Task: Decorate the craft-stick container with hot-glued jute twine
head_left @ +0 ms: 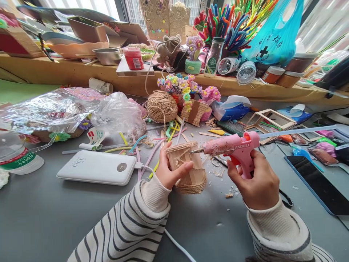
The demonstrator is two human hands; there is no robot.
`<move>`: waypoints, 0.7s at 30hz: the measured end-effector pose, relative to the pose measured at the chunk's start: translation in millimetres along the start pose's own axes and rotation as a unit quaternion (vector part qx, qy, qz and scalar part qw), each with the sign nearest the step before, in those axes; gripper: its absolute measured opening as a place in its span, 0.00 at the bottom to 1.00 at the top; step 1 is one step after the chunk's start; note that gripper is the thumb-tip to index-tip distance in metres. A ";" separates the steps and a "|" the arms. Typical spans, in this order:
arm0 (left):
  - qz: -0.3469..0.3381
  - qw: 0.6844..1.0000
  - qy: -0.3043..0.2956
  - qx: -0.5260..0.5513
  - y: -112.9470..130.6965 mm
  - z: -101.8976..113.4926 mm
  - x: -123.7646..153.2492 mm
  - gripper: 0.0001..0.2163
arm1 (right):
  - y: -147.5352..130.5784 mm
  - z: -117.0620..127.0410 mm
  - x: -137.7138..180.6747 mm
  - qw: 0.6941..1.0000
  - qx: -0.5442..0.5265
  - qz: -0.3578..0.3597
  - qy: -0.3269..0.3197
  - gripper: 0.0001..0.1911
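Pink plastic glue gun [234,147] is gripped tight in the right hand [256,182], one finger at the trigger. Its nozzle touches the upper part of a small cup [188,167] made of wooden sticks and wound with twine. The left hand [170,169] is clamped round that cup, thumb across the front, tilting it low over the grey table [54,214]. A white power bank [96,168] lies just to the left and a twine ball [162,106] sits behind. Gluing well here probably calls for a thin bead along the twine, a steady cup, and the thumb clear of the hot tip.
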State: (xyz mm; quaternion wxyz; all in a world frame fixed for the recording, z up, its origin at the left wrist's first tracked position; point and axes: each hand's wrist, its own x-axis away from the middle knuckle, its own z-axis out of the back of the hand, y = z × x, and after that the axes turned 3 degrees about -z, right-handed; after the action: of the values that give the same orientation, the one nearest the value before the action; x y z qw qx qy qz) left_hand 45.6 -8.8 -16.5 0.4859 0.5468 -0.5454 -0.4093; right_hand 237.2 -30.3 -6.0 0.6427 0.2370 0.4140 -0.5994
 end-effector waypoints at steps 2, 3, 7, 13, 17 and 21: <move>0.004 1.000 -0.001 -0.001 0.8 0.0 0.2 0.46 | 1.2 -0.3 0.2 1.000 0.000 0.005 -0.002 0.18; 0.006 1.000 -0.001 -0.002 1.3 -0.1 0.3 0.47 | 1.6 -0.3 0.4 1.000 0.001 0.007 -0.003 0.18; 0.012 1.000 -0.005 0.001 1.8 0.0 0.1 0.47 | 1.9 0.8 1.4 1.000 0.001 0.003 -0.005 0.17; 0.004 1.000 0.000 -0.001 1.0 0.5 -0.6 0.47 | 1.2 1.5 0.5 1.000 0.001 0.007 -0.005 0.18; 0.005 1.000 -0.009 -0.004 1.7 0.8 -0.2 0.48 | 1.0 1.6 -0.1 1.000 0.005 0.017 0.006 0.17; 0.006 1.000 -0.007 0.001 1.8 1.0 -0.1 0.48 | 0.2 2.9 0.4 1.000 0.002 0.020 0.001 0.16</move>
State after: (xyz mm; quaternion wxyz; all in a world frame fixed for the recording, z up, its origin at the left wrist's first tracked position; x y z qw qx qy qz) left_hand 44.3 -8.7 -15.0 0.4840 0.5411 -0.5521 -0.4101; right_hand 238.0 -32.8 -4.9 0.6535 0.2476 0.4086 -0.5870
